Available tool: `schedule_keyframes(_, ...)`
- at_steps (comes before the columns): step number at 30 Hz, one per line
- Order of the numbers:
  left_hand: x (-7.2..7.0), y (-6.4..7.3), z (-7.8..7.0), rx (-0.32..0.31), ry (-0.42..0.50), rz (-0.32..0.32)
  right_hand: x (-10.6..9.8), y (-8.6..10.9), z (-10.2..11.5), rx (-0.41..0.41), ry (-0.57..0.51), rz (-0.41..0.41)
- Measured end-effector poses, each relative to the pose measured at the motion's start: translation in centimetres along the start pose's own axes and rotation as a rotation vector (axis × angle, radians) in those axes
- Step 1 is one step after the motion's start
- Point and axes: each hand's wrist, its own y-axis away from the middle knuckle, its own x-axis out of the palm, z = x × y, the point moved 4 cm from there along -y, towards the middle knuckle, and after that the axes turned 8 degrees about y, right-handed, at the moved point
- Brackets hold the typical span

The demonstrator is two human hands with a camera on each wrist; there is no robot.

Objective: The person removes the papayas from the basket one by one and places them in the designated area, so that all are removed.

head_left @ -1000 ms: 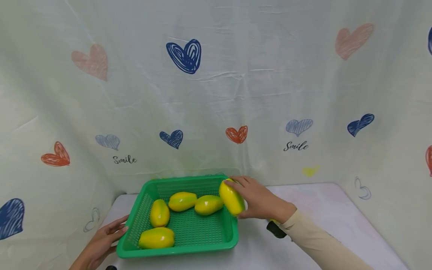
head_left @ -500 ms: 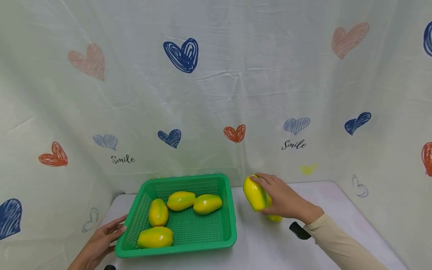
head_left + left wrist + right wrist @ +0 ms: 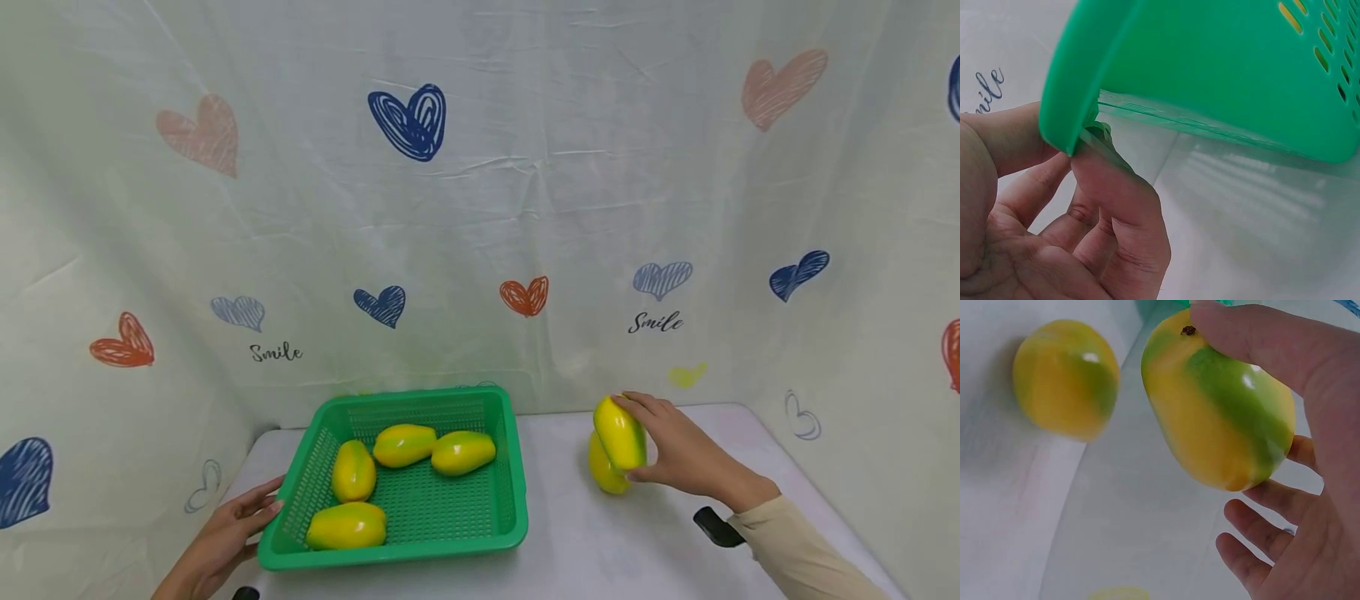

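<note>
My right hand [image 3: 686, 450] holds a shiny yellow-green papaya [image 3: 621, 433] between thumb and fingers, tilted, right of the basket. In the right wrist view, the held papaya [image 3: 1219, 412] shows a dark stem spot near the thumb. Partly hidden behind it in the head view, a second papaya [image 3: 602, 471] rests on the table; the right wrist view has this papaya [image 3: 1066, 381] apart from the held one. At the left, my left hand [image 3: 225, 537] pinches the rim of a green plastic basket [image 3: 397, 557]. Several more papayas [image 3: 347, 527] lie inside the basket along its left and back.
The table [image 3: 585, 550] has a pale cloth and ends against a white curtain [image 3: 465, 217] printed with hearts. Curtain walls also stand at the left and right. A black wrist device [image 3: 716, 527] sits under the right wrist.
My right hand has carried the papaya rightward from the basket's right edge to beside the second papaya on the table. The left hand stays at the basket rim.
</note>
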Motion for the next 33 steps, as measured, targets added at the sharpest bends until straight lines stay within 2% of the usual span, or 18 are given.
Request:
schedule_keyframes(7, -0.1, 0.0, 0.1, -0.013, -0.006, -0.003, 0.5, 1.1, -1.8, 0.040, -0.001, 0.023)
schedule_keyframes(23, -0.1, -0.2, 0.3, -0.023, 0.013, -0.004, 2.3, 2.7, -4.4, 0.122, 0.004, 0.064)
schedule_keyframes(33, 0.0, -0.2, 0.3, -0.015, 0.020, -0.007, 3.6, 3.1, -5.8, 0.140, 0.009, 0.077)
